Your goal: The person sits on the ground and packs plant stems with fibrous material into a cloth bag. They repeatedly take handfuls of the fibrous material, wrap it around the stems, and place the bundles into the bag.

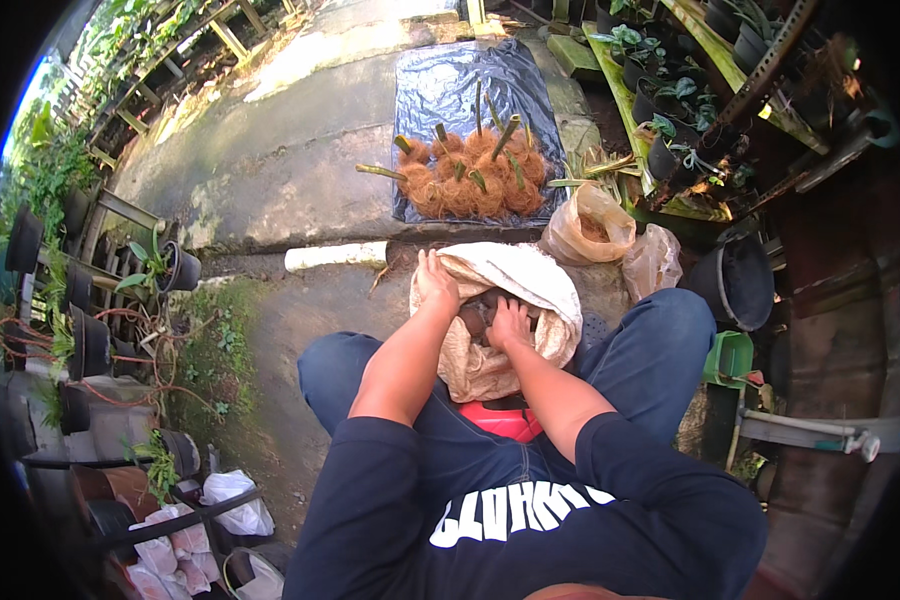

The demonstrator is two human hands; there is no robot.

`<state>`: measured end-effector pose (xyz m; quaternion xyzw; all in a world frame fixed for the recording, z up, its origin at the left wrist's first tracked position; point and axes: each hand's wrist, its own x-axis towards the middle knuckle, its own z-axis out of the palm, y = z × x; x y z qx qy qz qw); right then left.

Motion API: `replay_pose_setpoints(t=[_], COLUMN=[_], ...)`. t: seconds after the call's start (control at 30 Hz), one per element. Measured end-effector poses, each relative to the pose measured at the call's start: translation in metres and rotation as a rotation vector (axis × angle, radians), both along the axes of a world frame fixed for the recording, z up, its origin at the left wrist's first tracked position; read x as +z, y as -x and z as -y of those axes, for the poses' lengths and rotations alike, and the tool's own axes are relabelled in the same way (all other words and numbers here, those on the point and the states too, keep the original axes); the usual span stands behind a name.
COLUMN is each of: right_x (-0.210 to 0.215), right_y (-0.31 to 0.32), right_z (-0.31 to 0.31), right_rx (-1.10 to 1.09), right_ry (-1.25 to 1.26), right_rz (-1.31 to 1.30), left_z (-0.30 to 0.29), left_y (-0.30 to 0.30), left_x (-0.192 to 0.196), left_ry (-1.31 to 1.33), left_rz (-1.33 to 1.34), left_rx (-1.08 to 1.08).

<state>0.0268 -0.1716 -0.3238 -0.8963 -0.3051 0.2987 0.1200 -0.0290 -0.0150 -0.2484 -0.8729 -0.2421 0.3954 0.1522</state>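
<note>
A white woven sack stands between my knees with its mouth rolled down and facing up. At the sack's left rim is my left hand, closed on the folded edge. My right hand reaches into the mouth, fingers bent down over dark brown contents. What lies under those fingertips is hidden, and the contents are too shaded to name. Beyond the sack, several balls of brown fibre with cut green stalks poking out rest on a black plastic sheet.
Right of the sack stand a clear plastic bag of brown fibre, another plastic bag and a black bucket. A white pipe lies to the left. Potted plants line both sides. Under me is a red seat.
</note>
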Motion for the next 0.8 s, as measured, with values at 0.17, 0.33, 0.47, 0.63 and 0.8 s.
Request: replay_pose_setpoints(t=[0.17, 0.33, 0.47, 0.63, 0.8], right_x=[-0.031, -0.012, -0.021, -0.008, -0.034], right_y=[0.004, -0.002, -0.005, 0.014, 0.006], right_z=[0.011, 0.006, 0.005, 0.011, 0.009], right_rx=[0.062, -0.044, -0.073, -0.166, -0.378], right_ry=[0.061, 0.044, -0.081, -0.115, -0.148], right_rz=[0.064, 0.035, 0.112, -0.108, -0.140], left_z=[0.015, 0.034, 0.070, 0.061, 0.048], left_y=[0.000, -0.004, -0.010, -0.014, -0.020], left_x=[0.029, 0.025, 0.001, 0.012, -0.015], left_ry=[0.198, 0.391, 0.399, 0.417, 0.468], left_rz=[0.203, 0.326, 0.481, 0.466, 0.542], left_rx=[-0.063, 0.273, 0.567, 0.592, 0.579])
